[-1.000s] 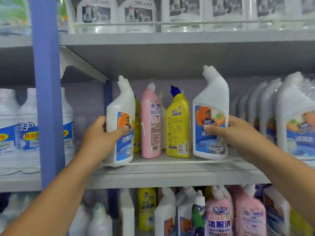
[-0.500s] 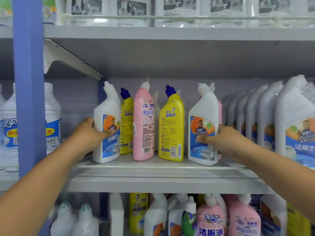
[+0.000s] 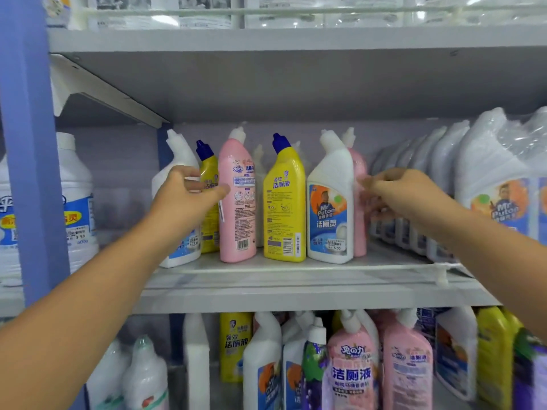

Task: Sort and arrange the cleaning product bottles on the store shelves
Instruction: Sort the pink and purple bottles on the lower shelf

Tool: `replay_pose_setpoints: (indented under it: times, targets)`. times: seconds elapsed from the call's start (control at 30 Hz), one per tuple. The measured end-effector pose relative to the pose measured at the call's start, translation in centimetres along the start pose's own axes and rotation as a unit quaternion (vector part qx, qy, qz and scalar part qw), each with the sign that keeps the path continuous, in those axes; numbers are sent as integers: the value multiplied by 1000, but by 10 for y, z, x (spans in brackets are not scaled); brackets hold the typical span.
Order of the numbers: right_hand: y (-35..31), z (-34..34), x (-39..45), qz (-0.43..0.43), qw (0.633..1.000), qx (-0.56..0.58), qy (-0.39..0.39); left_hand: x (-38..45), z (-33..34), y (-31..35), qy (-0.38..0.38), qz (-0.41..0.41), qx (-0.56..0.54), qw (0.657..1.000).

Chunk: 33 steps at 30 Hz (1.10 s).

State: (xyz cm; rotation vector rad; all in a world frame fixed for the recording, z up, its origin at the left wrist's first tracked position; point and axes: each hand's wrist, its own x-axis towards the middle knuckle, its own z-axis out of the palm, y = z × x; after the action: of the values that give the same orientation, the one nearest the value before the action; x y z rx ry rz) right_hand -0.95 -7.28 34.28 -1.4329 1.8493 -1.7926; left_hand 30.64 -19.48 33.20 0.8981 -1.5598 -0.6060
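My left hand (image 3: pixel 183 199) hovers with fingers spread, gripping nothing, before the white bottle (image 3: pixel 177 220); my right hand (image 3: pixel 405 193), fingers loosely apart, flanks the Mr Puton bottle (image 3: pixel 330 208). A careless brush could topple this upright row on the middle shelf (image 3: pixel 296 279).

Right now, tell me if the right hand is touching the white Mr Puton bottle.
Cannot tell. In the head view the right hand is blurred beside the white Mr Puton bottle, hiding any gap or contact.

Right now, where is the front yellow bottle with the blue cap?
The front yellow bottle stands upright mid-shelf in the head view, between the pink bottle on its left and the white Mr Puton bottle on its right.
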Motion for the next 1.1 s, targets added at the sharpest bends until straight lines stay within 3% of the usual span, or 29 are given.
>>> replay_pose_setpoints:
  times: [0.1, 0.23, 0.57, 0.73, 0.9, 1.1]
  targets:
    - [9, 4, 10, 5, 996, -72, 56, 9, 20, 2, -35, -40, 20, 998]
    - [8, 12, 23, 45, 988, -145, 2, 26, 36, -4, -91, -90, -12, 992]
    - [13, 19, 40, 49, 989, -121, -73, 36, 44, -5, -124, -98, -1, 987]
    - [17, -1, 31, 41, 998, -33, -19, 22, 32, -1, -127, -81, -23, 988]
    - [-7, -32, 0, -68, 996, -19, 63, -6, 22, 24, -57, 25, -104, 993]
    - [-30, -49, -56, -172, 983, -39, 48, -79, 18, 79, -55, 153, -146, 976]
